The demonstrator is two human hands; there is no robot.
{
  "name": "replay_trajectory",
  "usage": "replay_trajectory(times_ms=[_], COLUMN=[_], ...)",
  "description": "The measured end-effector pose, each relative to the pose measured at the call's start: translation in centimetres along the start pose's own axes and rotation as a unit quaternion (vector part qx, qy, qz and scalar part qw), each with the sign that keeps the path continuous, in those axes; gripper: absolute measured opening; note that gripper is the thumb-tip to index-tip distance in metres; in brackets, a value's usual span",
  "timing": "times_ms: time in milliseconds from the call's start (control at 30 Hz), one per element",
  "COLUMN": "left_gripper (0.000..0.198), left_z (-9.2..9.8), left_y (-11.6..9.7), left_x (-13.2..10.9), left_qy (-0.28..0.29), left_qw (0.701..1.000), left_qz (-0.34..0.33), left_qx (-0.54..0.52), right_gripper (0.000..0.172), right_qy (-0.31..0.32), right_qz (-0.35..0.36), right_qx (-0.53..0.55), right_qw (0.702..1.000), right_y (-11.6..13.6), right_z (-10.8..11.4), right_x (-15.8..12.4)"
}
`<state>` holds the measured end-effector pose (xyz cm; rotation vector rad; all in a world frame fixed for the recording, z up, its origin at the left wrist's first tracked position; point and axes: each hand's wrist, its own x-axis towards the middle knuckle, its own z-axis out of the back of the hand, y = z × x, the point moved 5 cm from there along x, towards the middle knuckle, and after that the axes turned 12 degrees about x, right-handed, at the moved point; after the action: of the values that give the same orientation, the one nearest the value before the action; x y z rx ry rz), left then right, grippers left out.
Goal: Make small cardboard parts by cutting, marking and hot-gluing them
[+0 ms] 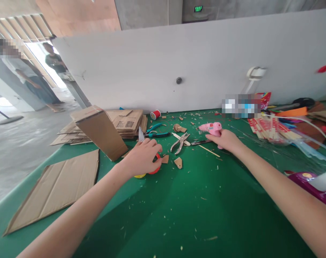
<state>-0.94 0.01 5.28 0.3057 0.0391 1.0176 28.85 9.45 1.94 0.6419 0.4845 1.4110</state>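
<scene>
My left hand (142, 157) is curled over a pair of scissors, its fingers bent around their middle. The scissors' red and yellow handle loops (155, 170) show below the hand and the blade (141, 134) beyond it; the palm hides the rest. My right hand (226, 140) is wrapped round the grip of a pink glue gun (211, 127), whose nozzle points left. Just beside that hand lies a utility knife (202, 142). Between my hands are silver pliers (180, 144), teal-handled pliers (159, 134) and small cardboard pieces (178, 163).
A tall cardboard box (100, 132) stands at left, near a flat cardboard sheet (61, 181) and stacked cardboard (125, 123). Red thread (155, 114) lies by the white partition (141, 79). Packaged sticks (270, 129) and a purple device (307, 184) are at right. Two people stand far left.
</scene>
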Motion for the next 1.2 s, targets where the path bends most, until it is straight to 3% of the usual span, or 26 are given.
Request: replay_trajectory(times_ms=[67,100,167,233,300,367,433,500,533,633,733,933,1100,1200], left_gripper=[0.029,0.03,0.032,0.031,0.031,0.033,0.036,0.034,0.03,0.019,0.013,0.013,0.025,0.014], left_z=[-0.1,-0.3,-0.5,-0.6,-0.6,-0.5,-0.6,-0.6,-0.7,-0.9,-0.9,-0.9,-1.3,-1.4], left_y=[0.4,0.6,0.9,1.0,0.7,-0.1,-1.0,-1.8,-2.3,-3.0,-2.5,-0.9,-0.2,-0.2], left_x=[-0.1,-0.2,-0.4,-0.4,-0.3,0.1,0.6,1.1,1.3,1.5,1.5,2.0,2.2,2.3], left_qy=[0.02,0.035,0.063,0.07,0.059,0.044,0.029,0.02,0.022,0.014,-0.011,-0.062,-0.097,-0.103], left_qw=[1.0,0.999,0.998,0.997,0.998,0.999,0.999,1.0,0.999,0.999,0.998,0.974,0.974,0.97], left_qz=[-0.01,-0.015,-0.023,-0.024,-0.025,-0.025,-0.011,0.014,0.018,0.034,0.054,0.057,0.076,0.089], left_qx=[0.012,0.016,0.014,0.012,0.014,0.015,0.013,0.016,0.016,0.002,-0.021,-0.209,-0.19,-0.202], right_gripper=[0.052,0.059,0.063,0.058,0.05,0.041,0.049,0.057,0.058,0.052,0.043,0.027,0.023,0.022], right_qy=[-0.083,-0.158,-0.318,-0.398,-0.351,-0.205,-0.018,0.12,0.156,0.162,0.141,0.132,0.111,0.099], right_qz=[0.024,0.052,0.132,0.211,0.29,0.353,0.379,0.384,0.384,0.377,0.326,0.239,0.262,0.271], right_qx=[0.012,0.033,0.099,0.139,0.121,0.07,0.014,-0.036,-0.051,-0.046,0.029,0.197,0.205,0.196], right_qw=[0.996,0.986,0.934,0.882,0.882,0.91,0.925,0.915,0.909,0.911,0.934,0.942,0.937,0.937], right_y=[0.6,1.1,2.2,3.6,5.6,7.9,9.5,10.3,10.5,10.8,10.7,10.5,10.3,10.0], right_z=[1.3,2.3,4.4,5.4,4.9,3.1,0.4,-2.0,-2.7,-3.5,-3.3,-3.5,-4.1,-4.2], right_x=[-0.5,-1.0,-2.6,-4.3,-5.5,-6.7,-8.1,-9.8,-10.5,-11.3,-10.8,-10.1,-10.5,-10.4])
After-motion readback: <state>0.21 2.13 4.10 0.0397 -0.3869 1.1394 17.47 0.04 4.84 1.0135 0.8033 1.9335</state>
